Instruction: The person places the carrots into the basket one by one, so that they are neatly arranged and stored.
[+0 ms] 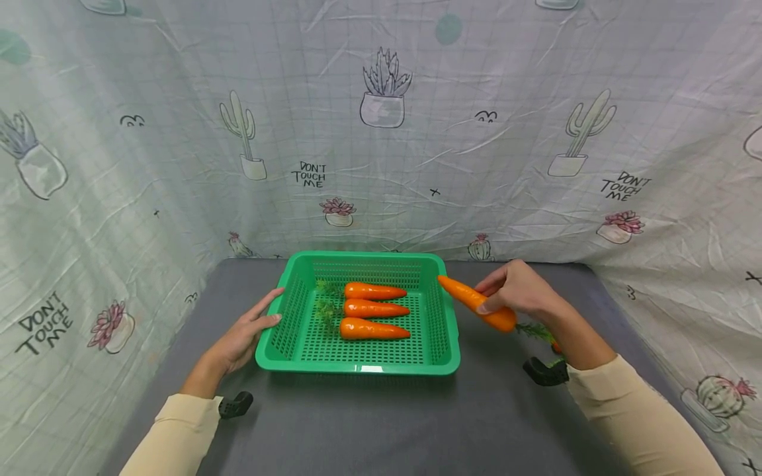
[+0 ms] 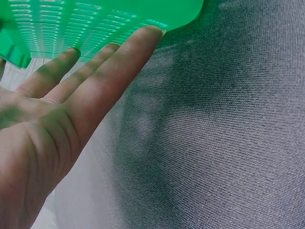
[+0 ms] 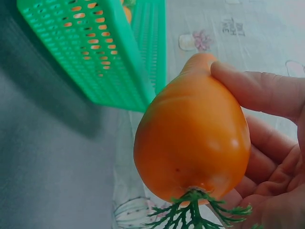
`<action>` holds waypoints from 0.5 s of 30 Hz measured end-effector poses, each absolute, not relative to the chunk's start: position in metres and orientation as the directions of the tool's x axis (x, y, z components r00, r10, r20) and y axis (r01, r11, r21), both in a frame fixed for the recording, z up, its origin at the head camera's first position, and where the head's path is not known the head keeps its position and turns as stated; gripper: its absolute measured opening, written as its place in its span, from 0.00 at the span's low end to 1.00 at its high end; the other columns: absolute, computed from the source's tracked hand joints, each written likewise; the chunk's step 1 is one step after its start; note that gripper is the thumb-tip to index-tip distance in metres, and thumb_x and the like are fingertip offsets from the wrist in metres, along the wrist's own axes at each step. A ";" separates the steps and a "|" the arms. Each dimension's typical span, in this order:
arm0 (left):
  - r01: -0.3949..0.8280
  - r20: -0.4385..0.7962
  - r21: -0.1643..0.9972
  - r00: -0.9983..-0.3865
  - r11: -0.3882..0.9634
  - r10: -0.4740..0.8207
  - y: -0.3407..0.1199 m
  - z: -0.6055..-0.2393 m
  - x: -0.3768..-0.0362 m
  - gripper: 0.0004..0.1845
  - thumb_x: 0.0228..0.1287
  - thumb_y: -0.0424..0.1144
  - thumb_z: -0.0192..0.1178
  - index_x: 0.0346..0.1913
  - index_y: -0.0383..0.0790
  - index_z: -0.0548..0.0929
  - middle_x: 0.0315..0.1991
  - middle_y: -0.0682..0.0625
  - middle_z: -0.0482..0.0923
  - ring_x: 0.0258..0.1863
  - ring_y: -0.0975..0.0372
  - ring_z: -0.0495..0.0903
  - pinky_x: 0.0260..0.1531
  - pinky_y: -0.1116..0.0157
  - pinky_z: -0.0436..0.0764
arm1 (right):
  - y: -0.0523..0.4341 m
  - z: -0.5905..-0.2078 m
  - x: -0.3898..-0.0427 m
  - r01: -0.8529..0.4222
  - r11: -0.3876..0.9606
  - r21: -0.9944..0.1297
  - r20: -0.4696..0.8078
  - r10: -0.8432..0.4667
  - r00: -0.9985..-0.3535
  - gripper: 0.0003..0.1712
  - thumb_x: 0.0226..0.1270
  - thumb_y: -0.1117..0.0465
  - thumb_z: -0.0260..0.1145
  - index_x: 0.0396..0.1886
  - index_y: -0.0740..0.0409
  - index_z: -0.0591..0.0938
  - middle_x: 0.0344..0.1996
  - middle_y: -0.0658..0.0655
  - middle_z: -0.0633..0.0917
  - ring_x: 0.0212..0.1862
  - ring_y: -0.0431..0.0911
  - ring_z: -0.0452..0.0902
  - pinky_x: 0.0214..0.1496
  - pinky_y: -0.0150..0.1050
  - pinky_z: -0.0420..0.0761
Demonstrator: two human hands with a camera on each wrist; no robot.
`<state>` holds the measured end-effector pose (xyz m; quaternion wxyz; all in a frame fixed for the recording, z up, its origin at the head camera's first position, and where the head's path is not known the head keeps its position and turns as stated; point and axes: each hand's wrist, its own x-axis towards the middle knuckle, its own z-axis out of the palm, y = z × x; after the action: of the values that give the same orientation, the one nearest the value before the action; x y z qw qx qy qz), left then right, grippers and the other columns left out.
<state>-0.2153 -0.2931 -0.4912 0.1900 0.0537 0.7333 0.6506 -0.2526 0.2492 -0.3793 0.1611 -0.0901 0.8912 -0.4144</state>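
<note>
My right hand [image 1: 519,289] pinches an orange carrot [image 1: 461,291] between thumb and fingers, its tip pointing at the right rim of a green plastic basket [image 1: 357,368]. Seen in the right wrist view, the carrot's thick end [image 3: 190,138] faces the camera, with a green leafy top [image 3: 194,210] hanging from it. Three more carrots [image 1: 376,309] lie side by side in the basket, tips to the right and leaves to the left. At the basket's left side, my left hand [image 1: 241,338] rests with straight fingers [image 2: 112,78] against the outer wall.
Part of another carrot [image 1: 556,346] shows on the grey tabletop [image 1: 381,430] beside my right wrist, mostly hidden by the arm. A pale curtain [image 1: 417,165] with cactus prints hangs behind the table and along both sides.
</note>
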 end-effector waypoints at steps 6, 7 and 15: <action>-0.168 -0.206 0.976 -0.917 0.139 0.340 -0.294 -0.492 -0.216 0.39 0.84 0.48 0.50 0.86 0.62 0.40 0.86 0.37 0.31 0.57 0.66 0.81 0.52 0.61 0.85 | 0.235 -0.374 -0.250 -0.055 0.636 -0.769 -0.205 -0.328 -0.922 0.26 0.52 0.65 0.81 0.53 0.66 0.89 0.45 0.64 0.92 0.42 0.48 0.88 0.46 0.46 0.89; -0.166 -0.205 0.976 -0.918 0.141 0.340 -0.295 -0.492 -0.216 0.39 0.84 0.48 0.50 0.86 0.62 0.41 0.86 0.37 0.30 0.57 0.66 0.81 0.52 0.61 0.85 | 0.233 -0.373 -0.250 -0.063 0.635 -0.770 -0.202 -0.336 -0.920 0.26 0.52 0.66 0.81 0.53 0.66 0.89 0.44 0.64 0.92 0.41 0.48 0.88 0.46 0.46 0.89; -0.178 -0.210 0.976 -0.916 0.122 0.341 -0.294 -0.492 -0.217 0.40 0.83 0.48 0.50 0.86 0.62 0.40 0.85 0.35 0.36 0.57 0.64 0.83 0.52 0.60 0.86 | 0.210 -0.368 -0.251 -0.111 0.627 -0.771 -0.184 -0.386 -0.904 0.23 0.49 0.66 0.82 0.49 0.64 0.91 0.42 0.61 0.93 0.40 0.49 0.87 0.45 0.45 0.89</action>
<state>-0.2168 -0.2945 -0.4923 0.1965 0.0563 0.7229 0.6600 -0.2505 0.2099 -0.3682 0.1684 -0.1401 0.8860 -0.4088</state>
